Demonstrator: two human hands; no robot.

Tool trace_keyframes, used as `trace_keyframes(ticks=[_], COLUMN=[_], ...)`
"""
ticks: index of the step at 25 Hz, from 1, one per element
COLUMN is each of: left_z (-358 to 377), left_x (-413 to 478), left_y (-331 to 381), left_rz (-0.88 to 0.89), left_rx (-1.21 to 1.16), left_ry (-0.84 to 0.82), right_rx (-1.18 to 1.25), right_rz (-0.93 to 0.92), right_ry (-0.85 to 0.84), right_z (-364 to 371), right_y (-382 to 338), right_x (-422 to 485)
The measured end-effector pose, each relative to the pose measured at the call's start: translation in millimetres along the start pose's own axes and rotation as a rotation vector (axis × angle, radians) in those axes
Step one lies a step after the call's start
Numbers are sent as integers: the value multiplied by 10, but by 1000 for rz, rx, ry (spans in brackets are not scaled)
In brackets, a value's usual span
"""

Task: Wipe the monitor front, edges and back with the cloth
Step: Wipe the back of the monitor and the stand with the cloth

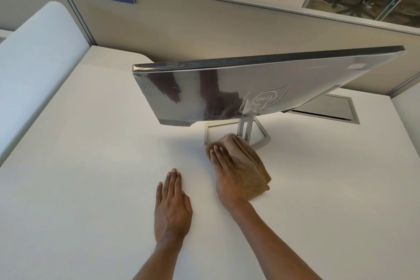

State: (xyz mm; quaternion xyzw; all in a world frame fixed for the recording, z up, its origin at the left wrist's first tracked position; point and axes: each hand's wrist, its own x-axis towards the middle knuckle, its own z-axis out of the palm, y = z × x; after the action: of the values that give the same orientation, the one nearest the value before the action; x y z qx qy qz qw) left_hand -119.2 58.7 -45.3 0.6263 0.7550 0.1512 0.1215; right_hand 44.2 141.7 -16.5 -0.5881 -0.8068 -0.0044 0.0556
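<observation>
Head view: the monitor point(261, 88) stands on a white desk point(91, 188) with its glossy back panel toward the person. The logo and the hands' reflections show on that panel. The screen side faces the beige partition point(204, 25) and is hidden.

The cloth point(259, 167), brown and folded, lies flat on the desk below the monitor. Its far end reaches the stand base point(263, 141), beside the upright.

The right hand point(234, 173) rests palm-down on the cloth, fingers straight and together, pressing rather than gripping. The thumb is not visible. The left hand point(171, 207) lies flat on the bare desk just beside it, fingers extended, holding nothing.

Progress: the cloth is on the desk, not touching any part of the panel, so no wiping stroke is under way. The back looks shiny and free of streaks, but that does not show whether it has been wiped. The front cannot be judged at all. This is either the very start or the finish of the task. Nothing visible confirms that the front, edges or back are done, so all three are best treated as outstanding.
</observation>
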Motion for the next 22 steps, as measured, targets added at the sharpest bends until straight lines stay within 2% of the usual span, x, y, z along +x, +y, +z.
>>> trace_keyframes(ticks=[2, 4, 7, 12, 14, 17, 18, 21, 22], left_z=[44, -148, -74, 5, -28, -198, -289, -662, -824], left_x=[47, 32, 63, 30, 11, 56, 106, 340, 428], left_y=[-39, 37, 50, 17, 55, 244, 346, 751, 900], left_rz=[-28, 55, 33, 13, -14, 14, 82, 331, 391], left_rx=[-14, -25, -51, -72, -121, -225, -234, -258, -270], left_ry=[-1, 34, 26, 13, 14, 5, 25, 121, 166], right_rx=[63, 109, 303, 358, 386, 452, 647, 1523, 1721], right_rz=[21, 109, 231, 603, 755, 798, 842, 1144, 1159], right_ry=[-35, 33, 42, 54, 126, 287, 342, 474, 506], right_z=[2, -277, -234, -202, -332, -571, -648, -876, -956], right_y=[80, 115, 204, 412, 496, 680, 742, 868, 897], right_x=[-93, -329, -472, -750, -774, -719, -672, -464, -411])
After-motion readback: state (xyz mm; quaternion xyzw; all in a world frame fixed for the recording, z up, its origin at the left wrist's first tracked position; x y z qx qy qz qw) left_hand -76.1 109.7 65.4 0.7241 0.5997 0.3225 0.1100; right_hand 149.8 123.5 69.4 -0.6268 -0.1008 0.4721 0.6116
